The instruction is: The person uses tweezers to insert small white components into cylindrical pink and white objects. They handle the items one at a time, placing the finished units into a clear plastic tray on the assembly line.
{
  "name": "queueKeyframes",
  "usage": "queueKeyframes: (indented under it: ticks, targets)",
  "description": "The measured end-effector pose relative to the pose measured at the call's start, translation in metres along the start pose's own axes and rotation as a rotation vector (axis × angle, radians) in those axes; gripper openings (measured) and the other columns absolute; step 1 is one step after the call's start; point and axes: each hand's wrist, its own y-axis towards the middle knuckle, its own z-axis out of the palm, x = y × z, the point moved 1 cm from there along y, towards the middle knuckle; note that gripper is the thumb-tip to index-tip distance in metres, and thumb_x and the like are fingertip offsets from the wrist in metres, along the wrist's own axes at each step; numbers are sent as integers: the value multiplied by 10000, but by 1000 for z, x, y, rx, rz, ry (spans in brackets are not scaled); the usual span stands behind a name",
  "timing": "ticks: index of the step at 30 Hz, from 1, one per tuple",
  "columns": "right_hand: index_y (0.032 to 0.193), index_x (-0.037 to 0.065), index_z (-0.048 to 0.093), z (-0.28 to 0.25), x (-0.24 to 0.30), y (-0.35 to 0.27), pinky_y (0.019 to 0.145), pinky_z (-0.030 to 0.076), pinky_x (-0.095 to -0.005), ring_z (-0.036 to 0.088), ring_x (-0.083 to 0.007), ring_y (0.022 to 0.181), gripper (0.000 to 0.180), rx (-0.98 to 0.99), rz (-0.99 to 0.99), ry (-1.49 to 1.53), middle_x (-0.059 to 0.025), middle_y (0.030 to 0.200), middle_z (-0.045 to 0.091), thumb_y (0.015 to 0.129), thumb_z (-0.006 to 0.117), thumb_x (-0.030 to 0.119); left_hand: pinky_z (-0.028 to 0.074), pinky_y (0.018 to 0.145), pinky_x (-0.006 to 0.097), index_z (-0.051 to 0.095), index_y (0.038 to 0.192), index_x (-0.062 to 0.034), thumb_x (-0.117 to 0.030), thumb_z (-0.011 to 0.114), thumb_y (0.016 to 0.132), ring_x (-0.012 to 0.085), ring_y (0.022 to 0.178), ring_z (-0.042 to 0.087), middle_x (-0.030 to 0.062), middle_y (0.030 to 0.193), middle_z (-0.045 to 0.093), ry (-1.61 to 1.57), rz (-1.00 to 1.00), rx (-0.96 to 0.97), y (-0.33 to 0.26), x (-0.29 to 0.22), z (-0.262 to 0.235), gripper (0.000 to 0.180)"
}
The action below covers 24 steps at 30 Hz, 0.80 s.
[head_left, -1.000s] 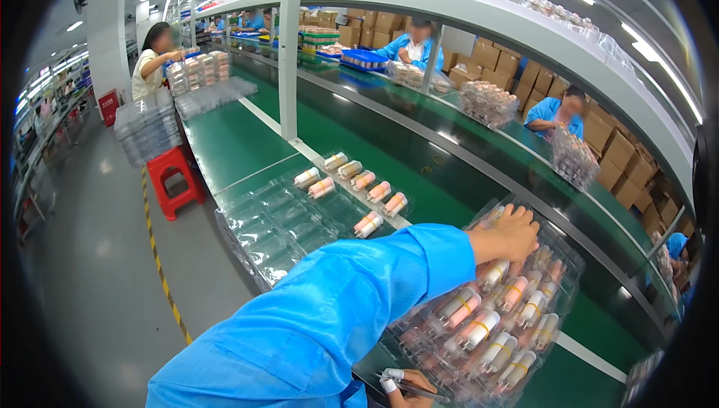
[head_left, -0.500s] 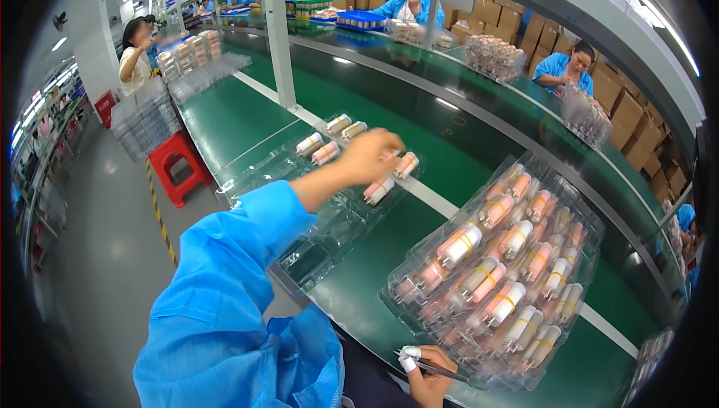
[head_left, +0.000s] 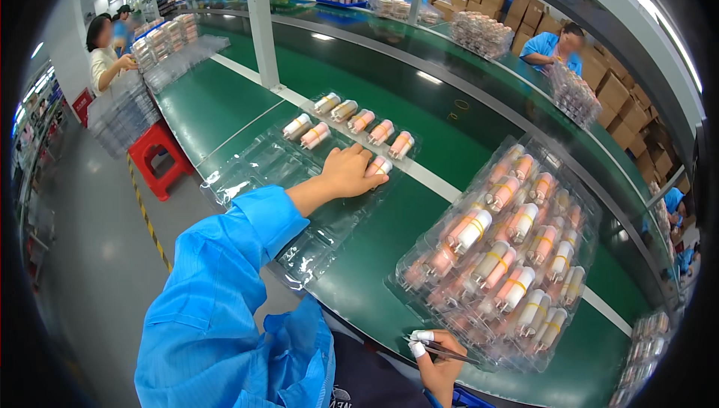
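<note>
My left hand (head_left: 346, 172) rests low over a clear plastic blister tray (head_left: 258, 172). Its thumb and fingers close around a pink-and-white pair of small cylinders (head_left: 380, 166) bound by a yellow rubber band; the palm hides what is beneath. Further banded pairs lie in the tray's far row, among them a pink one (head_left: 381, 132) and a white one (head_left: 326, 103). By the table's front edge, my right hand (head_left: 443, 369) is closed on dark tweezers (head_left: 449, 352), with white covers on its thumb and a finger. A stack of filled blister trays (head_left: 498, 266) stands just beyond it.
A green work surface (head_left: 225, 108) runs along a dark conveyor (head_left: 389, 71). A grey post (head_left: 262, 26) rises past the tray. A red stool (head_left: 159, 159) stands on the floor at left. Co-workers sit across the line; another person (head_left: 105, 63) stands far left.
My left hand has come down and nearer, from above the far row onto the pair in the near row. The view has shifted slightly. My right hand still holds the tweezers.
</note>
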Motion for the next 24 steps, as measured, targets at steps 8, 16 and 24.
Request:
queueKeyframes:
  ticks: [8, 16, 24]
  targets:
    - [931, -19, 646, 1, 0, -9, 726, 532, -261, 663, -122, 761, 174, -92, 133, 138, -99, 857, 707, 779, 729, -1, 484, 830, 466, 559, 1171, -21, -388, 615, 827, 350, 1001, 586, 173, 1049, 585, 53, 15, -47, -10, 1, 8, 506]
    - [954, -14, 655, 0, 3, -3, 732, 536, -262, 680, -128, 778, 194, -40, 43, 56, -100, 859, 710, 781, 740, 11, 488, 860, 415, 585, 1098, -29, -218, 749, 689, 340, 1020, 585, 154, 1037, 613, -29, 140, -102, -12, 16, -2, 479]
    - [939, -24, 627, -28, 1, -37, 785, 529, -321, 666, -211, 851, 200, -222, 47, 300, -157, 936, 688, 766, 728, -18, 492, 765, 287, 484, 1155, -10, -45, 697, 743, 167, 891, 633, 121, 1013, 663, -739, -68, -245, -22, 8, -22, 466]
